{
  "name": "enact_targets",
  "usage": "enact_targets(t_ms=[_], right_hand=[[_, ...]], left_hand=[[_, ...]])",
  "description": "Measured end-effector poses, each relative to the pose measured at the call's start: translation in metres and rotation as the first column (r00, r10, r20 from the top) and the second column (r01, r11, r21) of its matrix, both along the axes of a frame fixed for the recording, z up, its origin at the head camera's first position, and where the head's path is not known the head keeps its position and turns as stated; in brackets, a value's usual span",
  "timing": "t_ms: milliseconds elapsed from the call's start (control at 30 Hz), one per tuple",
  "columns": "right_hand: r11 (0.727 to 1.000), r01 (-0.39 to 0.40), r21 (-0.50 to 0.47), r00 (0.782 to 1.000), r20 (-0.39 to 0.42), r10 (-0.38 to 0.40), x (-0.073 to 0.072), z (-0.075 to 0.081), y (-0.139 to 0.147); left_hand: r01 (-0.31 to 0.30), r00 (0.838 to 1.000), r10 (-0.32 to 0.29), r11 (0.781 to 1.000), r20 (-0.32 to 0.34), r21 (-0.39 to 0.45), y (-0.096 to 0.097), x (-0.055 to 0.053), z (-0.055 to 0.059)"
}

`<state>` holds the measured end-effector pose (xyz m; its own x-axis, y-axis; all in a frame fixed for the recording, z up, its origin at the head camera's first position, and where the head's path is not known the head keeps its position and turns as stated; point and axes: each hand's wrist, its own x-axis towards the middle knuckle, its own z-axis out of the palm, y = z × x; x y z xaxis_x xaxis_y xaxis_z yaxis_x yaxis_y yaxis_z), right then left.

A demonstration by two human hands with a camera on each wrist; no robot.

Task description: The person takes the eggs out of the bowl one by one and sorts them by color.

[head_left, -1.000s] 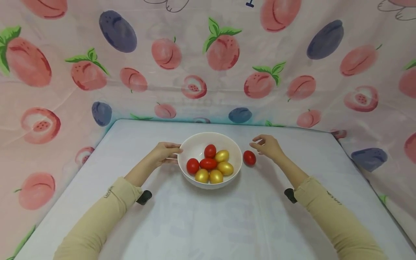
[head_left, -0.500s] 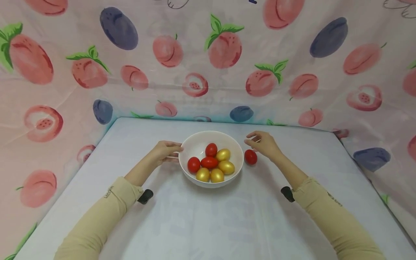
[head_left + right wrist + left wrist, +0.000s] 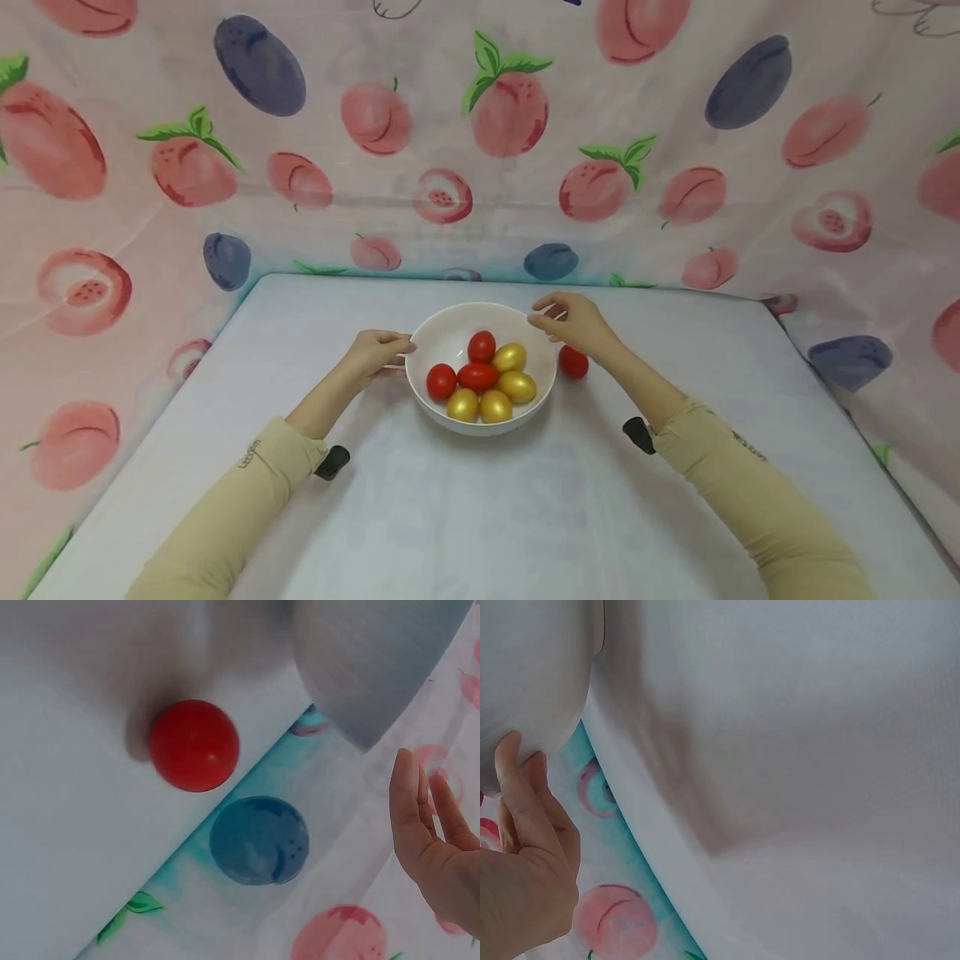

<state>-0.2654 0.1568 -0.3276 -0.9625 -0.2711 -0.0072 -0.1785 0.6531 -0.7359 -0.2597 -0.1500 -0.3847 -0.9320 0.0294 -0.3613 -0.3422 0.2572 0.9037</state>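
A white bowl (image 3: 480, 428) holds 3 red eggs and several shiny gold eggs (image 3: 517, 386). My left hand (image 3: 369, 356) grips its left rim, thumb at the edge and fingers against the outer wall; the left wrist view has the fingertips on the wall (image 3: 532, 682). My right hand (image 3: 576, 323) hovers by the far right rim, fingers loosely bent with nothing between them. In the right wrist view, a gap shows between that hand and the bowl. One red egg (image 3: 573, 363) lies on the table just right of the bowl, partly beneath my right hand in the head view.
The table has a white cover (image 3: 480, 517). A fruit-print cloth (image 3: 300, 225) rises behind it and along both sides. Dark wrist-worn pieces show at both cuffs, such as the left one (image 3: 332, 462).
My right hand has moved left, from beyond the loose red egg to the bowl's right rim. The left hand keeps its grip, and bowl and eggs stay in place.
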Motion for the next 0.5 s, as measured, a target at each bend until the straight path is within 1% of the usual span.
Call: enact_targets(t_ms=[133,267,400,500], right_hand=[[1.0,-0.022,0.015,1.0,-0.012,0.022,0.001,0.008,-0.008],[0.996,-0.053,0.068,0.998,-0.024,0.055,-0.002,0.014,-0.016],[0.988,-0.096,0.119,0.994,-0.036,0.101,-0.004,0.022,-0.027],[0.982,-0.148,0.121,0.988,-0.016,0.151,-0.008,0.027,-0.034]], left_hand=[[-0.006,1.0,0.006,1.0,-0.019,0.003,0.002,0.0,-0.001],[-0.008,0.999,0.008,1.0,-0.039,-0.013,0.004,0.002,-0.002],[-0.012,0.999,0.01,0.999,-0.038,-0.032,0.002,0.001,-0.002],[-0.019,0.999,0.018,0.999,-0.029,-0.035,0.0,0.0,-0.002]])
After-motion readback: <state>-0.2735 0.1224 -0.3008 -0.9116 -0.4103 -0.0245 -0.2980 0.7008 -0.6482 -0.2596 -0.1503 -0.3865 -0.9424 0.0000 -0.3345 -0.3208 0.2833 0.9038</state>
